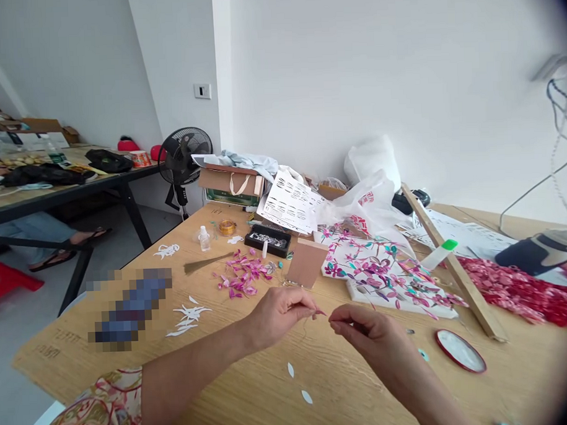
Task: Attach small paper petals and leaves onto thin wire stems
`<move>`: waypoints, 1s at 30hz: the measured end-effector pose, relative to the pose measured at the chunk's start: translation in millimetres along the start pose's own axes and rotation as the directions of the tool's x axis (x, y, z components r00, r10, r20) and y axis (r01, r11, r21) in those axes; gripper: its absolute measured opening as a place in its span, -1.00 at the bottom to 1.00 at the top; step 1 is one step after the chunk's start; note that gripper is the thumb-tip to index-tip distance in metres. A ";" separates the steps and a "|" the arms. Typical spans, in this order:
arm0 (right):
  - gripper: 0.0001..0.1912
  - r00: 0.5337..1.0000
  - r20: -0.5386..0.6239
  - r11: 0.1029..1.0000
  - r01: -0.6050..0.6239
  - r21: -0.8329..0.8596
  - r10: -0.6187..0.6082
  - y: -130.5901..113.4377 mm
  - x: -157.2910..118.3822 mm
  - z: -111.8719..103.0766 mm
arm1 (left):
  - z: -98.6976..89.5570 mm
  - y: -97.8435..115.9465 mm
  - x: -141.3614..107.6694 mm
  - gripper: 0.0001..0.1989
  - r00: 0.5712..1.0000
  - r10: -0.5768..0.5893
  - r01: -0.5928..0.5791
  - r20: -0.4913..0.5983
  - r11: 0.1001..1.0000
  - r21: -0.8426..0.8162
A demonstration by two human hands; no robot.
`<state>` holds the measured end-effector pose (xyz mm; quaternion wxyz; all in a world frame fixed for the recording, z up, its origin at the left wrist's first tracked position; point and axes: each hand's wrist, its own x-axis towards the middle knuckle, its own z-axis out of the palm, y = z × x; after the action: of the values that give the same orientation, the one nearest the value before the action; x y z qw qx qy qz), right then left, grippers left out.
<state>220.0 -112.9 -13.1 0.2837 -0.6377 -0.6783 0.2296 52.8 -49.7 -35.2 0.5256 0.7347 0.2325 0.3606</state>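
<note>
My left hand is closed in a pinch on a small pink petal, its tip pointing right. A thin strand hangs beneath those fingers. Just across from it, my right hand has thumb and forefinger pressed together; what lies between them is too small to make out. Two white leaf-shaped pieces lie on the wooden table below my hands. Behind my left hand is a heap of loose pink petals, with a brown card propped to its right.
White cut strips lie at left, near a glue bottle and a black tray. Finished-looking flower sprigs cover white foam at right. A wooden bar, a round red-rimmed dish and red strands lie further right.
</note>
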 end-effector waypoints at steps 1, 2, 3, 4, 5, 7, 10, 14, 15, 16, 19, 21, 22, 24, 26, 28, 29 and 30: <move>-0.79 0.999 0.032 0.999 0.027 0.028 -0.028 3.3 0.8 -3.1 | -0.4 0.3 0.5 -0.86 0.996 -0.081 0.084 0.026 0.988 -0.129; -0.79 0.996 0.073 0.996 0.053 0.066 -0.058 5.9 2.0 -6.9 | -0.3 0.5 1.1 -0.83 0.986 -0.151 0.164 0.069 0.953 -0.255; -0.78 0.988 0.122 0.991 0.077 0.107 -0.090 8.1 3.6 -11.1 | 0.3 0.5 1.7 -0.81 0.971 -0.205 0.235 0.121 0.902 -0.362; -0.76 0.979 0.170 0.986 0.092 0.137 -0.115 10.1 5.2 -15.7 | 1.1 0.2 2.3 -0.78 0.956 -0.241 0.292 0.170 0.849 -0.441; -0.75 0.969 0.207 0.985 0.104 0.141 -0.132 12.0 6.7 -20.4 | 1.9 -0.3 2.9 -0.76 0.942 -0.265 0.333 0.205 0.804 -0.493; -0.72 0.972 0.189 0.990 0.136 0.049 -0.143 15.7 6.9 -29.2 | 3.0 -2.0 4.1 -0.74 0.931 -0.298 0.366 0.212 0.759 -0.538; -0.76 0.982 -0.114 0.971 0.126 -0.205 -0.152 16.1 -3.6 -34.7 | 2.5 -5.0 6.3 -0.72 0.934 -0.342 0.341 0.101 0.776 -0.531; -0.79 0.950 -0.280 0.983 0.098 -0.156 -0.139 2.7 -23.8 -12.9 | 2.4 -5.1 8.8 -0.74 0.945 -0.322 0.260 -0.062 0.851 -0.456; -0.78 0.958 -0.269 0.993 0.075 -0.088 -0.096 -1.1 -25.3 -3.2 | 2.9 -4.1 9.0 -0.74 0.950 -0.301 0.237 -0.083 0.867 -0.439; -0.76 0.962 -0.270 1.000 0.028 -0.011 -0.030 -4.2 -24.7 6.8 | 3.6 -2.8 9.0 -0.74 0.956 -0.279 0.215 -0.094 0.880 -0.424; -0.66 0.955 -0.216 0.946 -0.132 0.297 0.201 -8.3 -13.0 30.9 | 4.8 0.8 7.1 -0.76 0.967 -0.233 0.175 -0.101 0.900 -0.400; -0.59 0.951 -0.159 0.849 -0.153 0.505 0.266 -8.3 -3.3 38.5 | 4.5 1.8 5.0 -0.77 0.970 -0.223 0.168 -0.093 0.899 -0.403; -0.58 0.954 -0.137 0.800 -0.139 0.583 0.265 -8.2 0.4 40.2 | 4.0 1.7 3.9 -0.77 0.971 -0.223 0.169 -0.087 0.897 -0.409; -0.63 0.961 -0.130 0.736 -0.097 0.670 0.246 -8.3 5.0 41.4 | 3.3 0.6 2.1 -0.77 0.970 -0.230 0.177 -0.081 0.893 -0.414; -0.68 0.960 -0.137 0.712 -0.082 0.698 0.246 -8.2 6.3 42.4 | 3.1 -1.0 1.1 -0.77 0.966 -0.240 0.184 -0.092 0.896 -0.405; -0.69 0.955 -0.145 0.699 -0.083 0.710 0.260 -7.5 5.9 44.3 | 3.6 -2.9 0.9 -0.78 0.964 -0.242 0.182 -0.107 0.901 -0.394; -0.69 0.952 -0.150 0.695 -0.082 0.715 0.267 -6.9 5.5 45.6 | 4.1 -3.9 1.0 -0.78 0.966 -0.235 0.174 -0.110 0.901 -0.398; -0.69 0.950 -0.154 0.693 -0.082 0.717 0.271 -6.1 5.1 47.1 | 4.6 -5.1 1.1 -0.79 0.968 -0.221 0.157 -0.115 0.900 -0.407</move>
<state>183.5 -106.0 -43.0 0.5632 -0.5677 -0.4339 0.4149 57.3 -50.0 -40.5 0.6751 0.5566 0.2667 0.4042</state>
